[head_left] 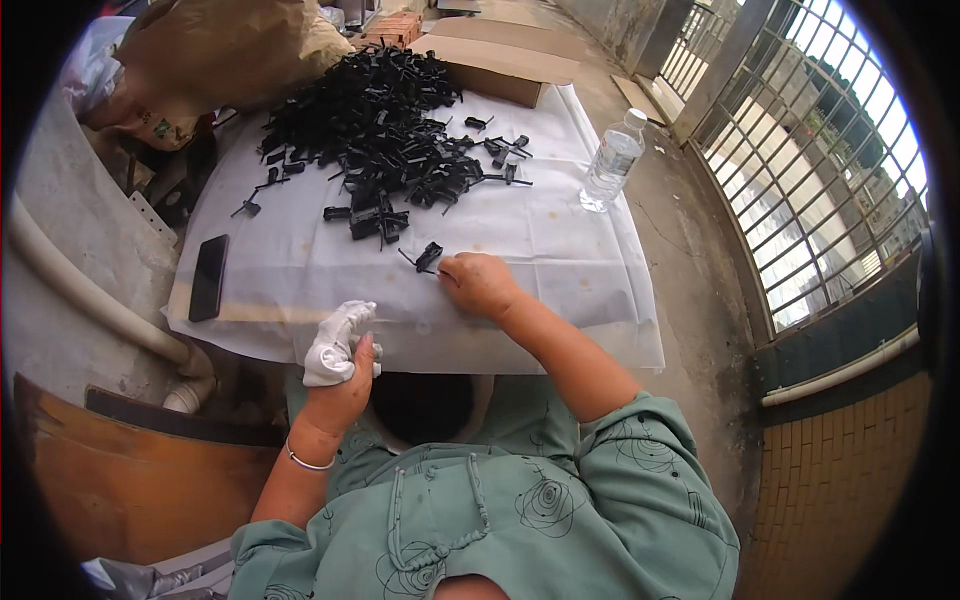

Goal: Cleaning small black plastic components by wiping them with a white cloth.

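My right hand (483,285) is bare and rests over the near half of the table, its fingers closed in a pinch. The fingertips meet the near end of a small black plastic part (428,257) with thin stems, lying on the white sheet. Beyond it rises a big heap of similar black parts (370,130). My left hand (345,350) is held at the table's near edge, its fingers covered in white cloth like a glove and the thumb bare. Those fingers curve apart from the thumb, and I see nothing between them.
White sheeting (540,250) covers the table. A dark phone (208,278) lies at the left, and a clear water bottle (612,163) stands near the right edge. An open cardboard box (500,80) and a brown paper bag (215,50) sit at the far side. A barred window (810,170) is to the right.
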Available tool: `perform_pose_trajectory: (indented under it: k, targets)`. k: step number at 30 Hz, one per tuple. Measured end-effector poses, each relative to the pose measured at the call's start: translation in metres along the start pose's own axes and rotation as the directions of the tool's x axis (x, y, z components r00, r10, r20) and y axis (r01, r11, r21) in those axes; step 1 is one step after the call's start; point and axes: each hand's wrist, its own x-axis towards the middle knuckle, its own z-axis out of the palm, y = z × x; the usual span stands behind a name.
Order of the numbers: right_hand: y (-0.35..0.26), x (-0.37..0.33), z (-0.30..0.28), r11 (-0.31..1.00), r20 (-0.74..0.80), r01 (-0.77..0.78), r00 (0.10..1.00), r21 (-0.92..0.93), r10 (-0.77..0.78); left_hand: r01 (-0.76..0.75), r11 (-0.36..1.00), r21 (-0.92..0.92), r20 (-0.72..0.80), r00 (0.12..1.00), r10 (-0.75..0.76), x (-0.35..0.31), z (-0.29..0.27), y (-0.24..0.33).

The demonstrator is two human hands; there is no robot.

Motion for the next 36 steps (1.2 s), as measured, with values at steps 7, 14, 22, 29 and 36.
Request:
perform_pose_trajectory:
  k: [7,14,22,29,36]
  targets:
    - [-0.083,-0.052,-0.041,0.888,-0.097,0.461,0.883,-0.012,-0.459,-0.105,0.876,0.47,0.077,0.994,0.077,0.013,0.008,0.001]
    - [-0.082,-0.056,-0.04,0.683,-0.269,0.199,0.963,0.703,-0.004,0.25,0.937,-0.245,0.261,0.948,-0.185,0.007,0.027,0.025]
    - [-0.076,-0.039,-0.03,0.436,-0.03,-0.047,0.985,0.899,0.168,0.357,0.747,-0.561,0.26,0.933,-0.251,0.007,0.029,0.024]
    - [-0.061,-0.036,-0.036,0.556,-0.165,0.149,0.986,0.818,-0.022,0.182,0.973,-0.138,0.076,0.982,-0.173,0.015,0.033,0.026]
    - [-0.057,-0.033,-0.026,0.527,-0.027,0.067,0.996,0.847,-0.084,0.195,0.973,-0.12,0.029,0.981,-0.193,0.021,0.033,0.032]
